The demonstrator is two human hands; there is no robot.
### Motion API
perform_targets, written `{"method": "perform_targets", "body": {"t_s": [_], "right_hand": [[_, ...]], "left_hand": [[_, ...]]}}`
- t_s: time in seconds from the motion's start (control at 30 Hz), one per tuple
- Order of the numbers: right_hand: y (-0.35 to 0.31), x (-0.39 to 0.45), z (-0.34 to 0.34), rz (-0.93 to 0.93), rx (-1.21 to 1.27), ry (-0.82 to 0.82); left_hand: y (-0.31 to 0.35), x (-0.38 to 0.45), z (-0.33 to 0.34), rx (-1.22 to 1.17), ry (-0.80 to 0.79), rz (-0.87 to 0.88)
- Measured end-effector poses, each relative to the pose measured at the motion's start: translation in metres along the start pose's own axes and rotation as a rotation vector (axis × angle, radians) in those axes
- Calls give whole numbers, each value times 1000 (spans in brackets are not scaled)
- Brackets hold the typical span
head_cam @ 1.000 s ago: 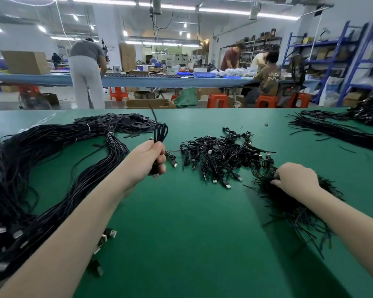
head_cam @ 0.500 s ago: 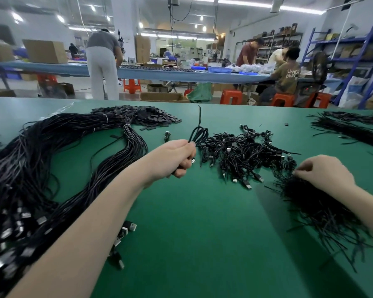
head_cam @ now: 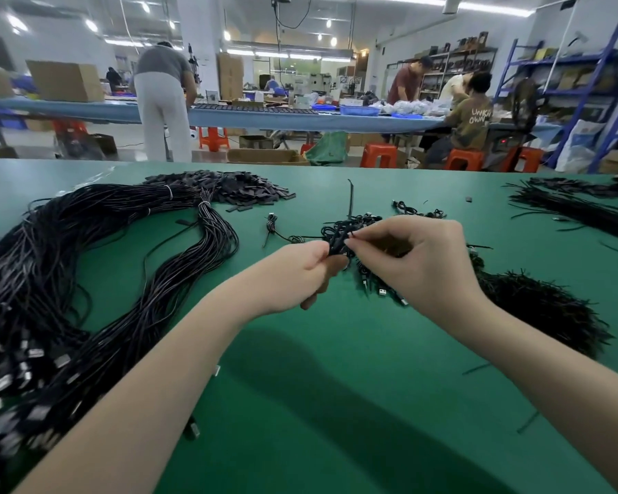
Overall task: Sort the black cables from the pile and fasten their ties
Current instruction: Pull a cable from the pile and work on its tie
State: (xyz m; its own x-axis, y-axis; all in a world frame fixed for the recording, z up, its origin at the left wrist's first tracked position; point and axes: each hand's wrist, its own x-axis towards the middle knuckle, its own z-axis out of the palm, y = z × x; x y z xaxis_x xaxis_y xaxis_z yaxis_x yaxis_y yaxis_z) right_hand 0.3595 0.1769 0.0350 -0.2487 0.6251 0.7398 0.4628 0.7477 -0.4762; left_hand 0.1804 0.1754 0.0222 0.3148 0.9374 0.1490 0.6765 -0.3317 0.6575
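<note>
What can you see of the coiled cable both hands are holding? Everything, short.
The coiled cable is thin, black, rubbery-looking, and folded into a small bunch of loops. The left hand grips its lower part; the right hand pinches its upper part at the fingertips. It is held up in front of the small cable pile, above the green table. One thin black strand, possibly its tie, sticks straight up. Its connectors are hidden.

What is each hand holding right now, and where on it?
Left hand grips a coiled black cable around the lower part of its coil. Right hand pinches the same coil near its top with its fingertips; whether it holds a tie cannot be told.
</note>
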Motion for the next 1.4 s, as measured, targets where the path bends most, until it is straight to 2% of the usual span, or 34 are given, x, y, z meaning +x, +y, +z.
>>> {"method": "perform_targets", "body": {"t_s": [0.1, 0.2, 0.27, 0.33, 0.4, 0.47, 0.53, 0.57, 0.63, 0.7, 0.8, 0.93, 1.03, 1.13, 1.4], "right_hand": [[-3, 0, 6, 36, -4, -37], [-5, 2, 3, 62, -36, -144], [-7, 9, -4, -85, -226, -251], [-9, 25, -18, -188, -352, -462], [-2, 50, -31, -14, -327, -804], [12, 70, -38, 237, -243, -1111], [29, 72, -35, 478, 11, -1273], [37, 68, -31, 589, 224, -1290], [46, 55, -16, 758, 636, -1129], [47, 44, 3, 819, 882, -832], [36, 35, 35, 863, 1015, -364], [20, 21, 62, 822, 968, -69], [17, 16, 68, 735, 836, 29], [18, 12, 66, 670, 760, 40], [18, 9, 61, 705, 838, -28]], "left_hand": [[1, 2, 5, 209, -14, 9], [3, 0, 14, 491, 61, 29], [6, -2, 19, 643, 114, 31], [8, -3, 25, 765, 96, 36], [13, -6, 31, 817, 1, 26], [20, -9, 33, 716, -157, 42], [26, -12, 28, 424, -330, 75], [26, -12, 22, 227, -365, 92], [20, -10, 7, -153, -289, 86], [9, -6, -5, -401, -97, 42], [-5, 4, -8, -528, 170, -33], [-17, 11, -4, -514, 294, -112], [-20, 12, -1, -357, 328, -118], [-20, 14, 3, -252, 363, -122], [-18, 14, 6, -356, 313, -170]]}}
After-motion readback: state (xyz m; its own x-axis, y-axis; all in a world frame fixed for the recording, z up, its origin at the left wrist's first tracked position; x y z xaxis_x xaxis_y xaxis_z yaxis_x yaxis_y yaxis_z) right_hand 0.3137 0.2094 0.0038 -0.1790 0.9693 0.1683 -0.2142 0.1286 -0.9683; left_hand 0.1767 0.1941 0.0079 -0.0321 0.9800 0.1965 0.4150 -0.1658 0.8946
